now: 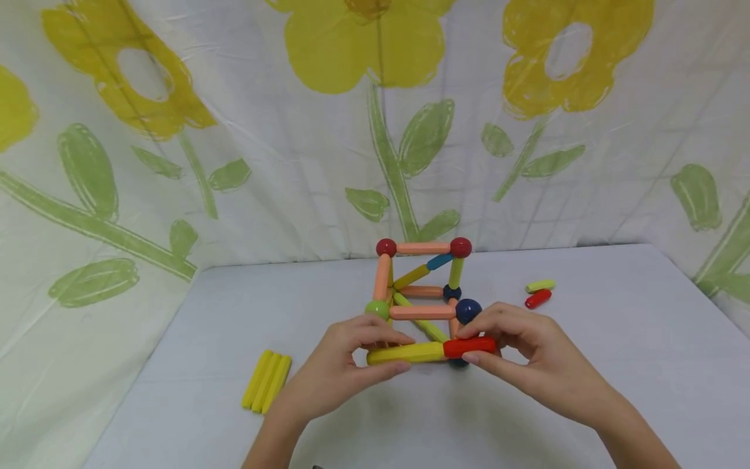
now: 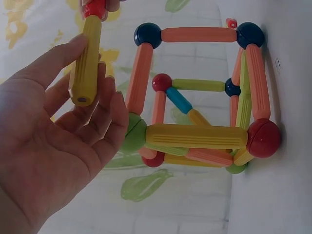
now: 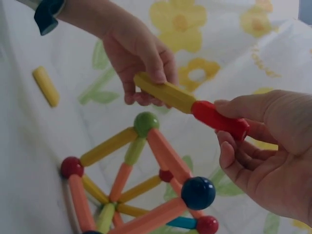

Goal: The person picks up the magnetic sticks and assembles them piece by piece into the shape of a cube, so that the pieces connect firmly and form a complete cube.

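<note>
My left hand (image 1: pixel 336 361) pinches a long yellow magnetic building stick (image 1: pixel 407 353) between thumb and fingers. A short red stick (image 1: pixel 477 346) meets its right end, and my right hand (image 1: pixel 541 358) pinches that one. Together the two sticks form a straight line, held in front of a box-shaped frame of sticks and balls (image 1: pixel 424 312). The frame's near top corners are a green ball (image 1: pixel 377 309) and a dark blue ball (image 1: pixel 469 311). In the left wrist view, a small round disc shows in the yellow stick's free end (image 2: pixel 83 99).
Several loose yellow sticks (image 1: pixel 266 382) lie side by side on the white table (image 1: pixel 199 339), left of the frame. Farther back on the right lie a short yellow-green stick (image 1: pixel 540 285) and a short red stick (image 1: pixel 538 299). A flower-printed curtain (image 1: pixel 293 163) hangs behind the table.
</note>
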`<state>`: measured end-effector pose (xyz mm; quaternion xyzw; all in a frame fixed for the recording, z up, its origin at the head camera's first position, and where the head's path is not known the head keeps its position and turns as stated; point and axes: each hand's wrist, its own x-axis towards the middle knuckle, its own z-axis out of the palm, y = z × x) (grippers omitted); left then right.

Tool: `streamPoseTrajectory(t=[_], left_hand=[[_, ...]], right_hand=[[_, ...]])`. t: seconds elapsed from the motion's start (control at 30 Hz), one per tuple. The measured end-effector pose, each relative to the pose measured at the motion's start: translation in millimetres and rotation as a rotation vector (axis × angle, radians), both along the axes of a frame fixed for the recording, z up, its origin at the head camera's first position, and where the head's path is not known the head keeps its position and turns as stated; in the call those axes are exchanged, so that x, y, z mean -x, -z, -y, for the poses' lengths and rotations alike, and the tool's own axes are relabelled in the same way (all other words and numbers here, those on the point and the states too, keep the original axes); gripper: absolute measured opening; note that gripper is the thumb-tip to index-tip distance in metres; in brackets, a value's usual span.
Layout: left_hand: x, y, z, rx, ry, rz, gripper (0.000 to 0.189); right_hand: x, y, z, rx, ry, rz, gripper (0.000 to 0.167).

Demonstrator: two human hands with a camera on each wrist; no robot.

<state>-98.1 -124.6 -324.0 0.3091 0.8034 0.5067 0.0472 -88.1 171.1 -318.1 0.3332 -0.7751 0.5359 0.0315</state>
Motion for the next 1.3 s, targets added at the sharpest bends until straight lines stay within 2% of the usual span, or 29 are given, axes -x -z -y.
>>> streamPoseTrajectory(t=[0.13, 0.37, 0.53, 0.8, 0.93, 1.13, 1.3], left_hand=[[1.7, 2.6, -3.4, 0.044, 0.024, 0.036, 0.024], [2.6, 6.3, -15.5, 0.155, 0.053, 0.166, 0.028], [4.8, 12.8, -22.3, 0.186, 0.076, 0.195, 0.03], [9.3, 27.1, -26.4, 0.13, 0.083, 0.183, 0.028], [14.1, 35.1, -27.0, 0.126, 0.059, 0.191, 0.026], [21.1, 43.1, -22.5, 0.181, -0.012, 0.156, 0.022], [23.3, 42.8, -18.7, 0.241, -0.032, 0.122, 0.02]], right_hand=[[0.4, 0.8, 1, 0.015, 0.0, 0.029, 0.031], [1.5, 2.2, 1, 0.042, 0.001, 0.047, 0.03], [2.0, 4.3, 1, 0.046, 0.015, 0.056, 0.032], [5.8, 8.4, 3, -0.004, 0.042, 0.052, 0.028], [8.4, 9.7, 3, -0.032, 0.074, 0.007, 0.03], [12.5, 8.8, -2, -0.058, 0.182, -0.082, 0.032], [17.9, 10.4, -5, -0.073, 0.296, -0.142, 0.035]])
